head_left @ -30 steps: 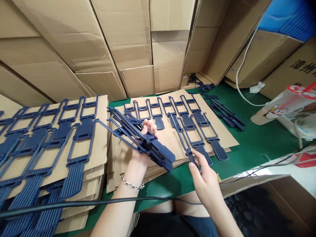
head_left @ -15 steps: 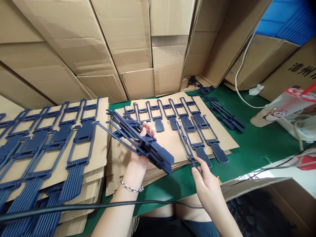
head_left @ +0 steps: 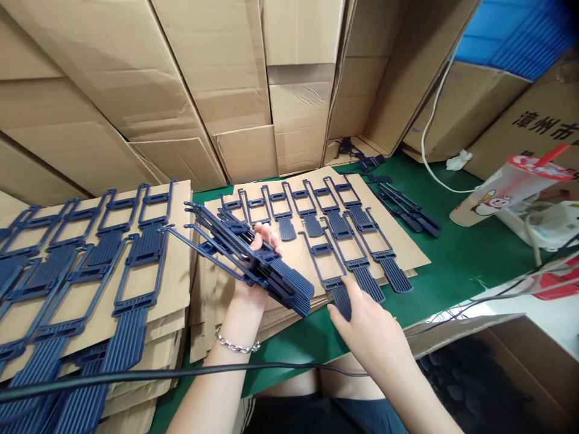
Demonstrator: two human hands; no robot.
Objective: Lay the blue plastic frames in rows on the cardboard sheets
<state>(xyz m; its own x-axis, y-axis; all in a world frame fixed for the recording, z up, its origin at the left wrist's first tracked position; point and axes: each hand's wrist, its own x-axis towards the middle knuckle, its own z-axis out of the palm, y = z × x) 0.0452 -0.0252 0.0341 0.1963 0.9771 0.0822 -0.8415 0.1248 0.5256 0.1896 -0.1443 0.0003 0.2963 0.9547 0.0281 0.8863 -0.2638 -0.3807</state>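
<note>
A bundle of dark blue plastic frames with ribbed tabs [head_left: 284, 280] is gripped in my left hand [head_left: 256, 265], its long arms pointing up and left. My right hand [head_left: 362, 319] is at a single dark blue plastic frame [head_left: 323, 259] lying flat on the cardboard. Its thumb and index finger are spread on either side of that frame's ribbed tab [head_left: 340, 299], touching it; the other fingers are partly hidden. To the right of this piece lie two similar frames, with a row of more frames [head_left: 280, 208] behind them.
At left, stacked cardboard sheets [head_left: 174, 271] carry more blue frames. Loose frames [head_left: 407, 211] lie on the green table [head_left: 452, 253] near a tilted drink cup [head_left: 502, 187]. A black cable [head_left: 181, 376] crosses in front. An open carton [head_left: 520, 361] of dark parts sits lower right.
The frame at my right hand was tilted on edge and now lies flat on the cardboard. My right fingers have spread apart. My left hand still holds its bundle.
</note>
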